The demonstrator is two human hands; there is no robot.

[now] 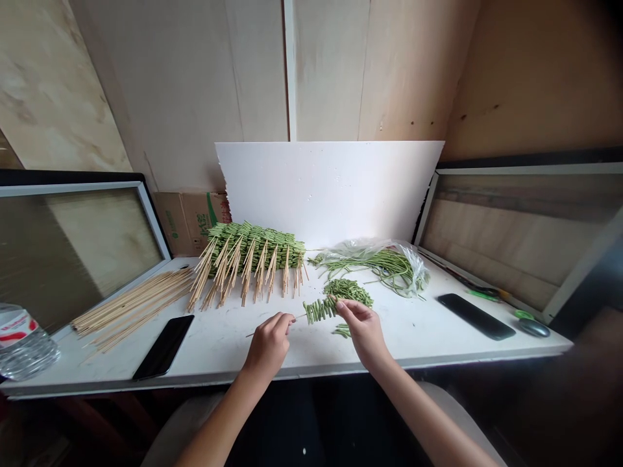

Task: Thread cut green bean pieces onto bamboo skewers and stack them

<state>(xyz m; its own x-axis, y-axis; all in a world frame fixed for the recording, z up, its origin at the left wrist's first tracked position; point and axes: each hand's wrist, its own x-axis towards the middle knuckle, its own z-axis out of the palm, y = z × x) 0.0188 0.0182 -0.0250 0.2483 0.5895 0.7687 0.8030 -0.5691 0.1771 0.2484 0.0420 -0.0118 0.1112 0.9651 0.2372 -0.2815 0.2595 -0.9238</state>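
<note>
My left hand (270, 340) is closed around the bare end of a thin wooden skewer (300, 316), which runs sideways above the table. Several short green bean pieces (318, 311) are threaded crosswise along it. At the far end, my right hand (359, 324) pinches with thumb and forefinger; a bean piece seems to be between them, partly hidden. Just behind lies a pile of cut bean pieces (348, 291), and a few loose pieces (342, 331) rest beside my right hand. Stacked finished bean skewers (257, 243) stand at the back left, sticks toward me.
Bare skewers (139, 305) lie at left near a black phone (164, 347) and a water bottle (24, 344). Long beans in a plastic bag (389, 263) lie back right. Another phone (476, 316) and a mouse (534, 327) sit at right. A white board (331, 191) stands behind.
</note>
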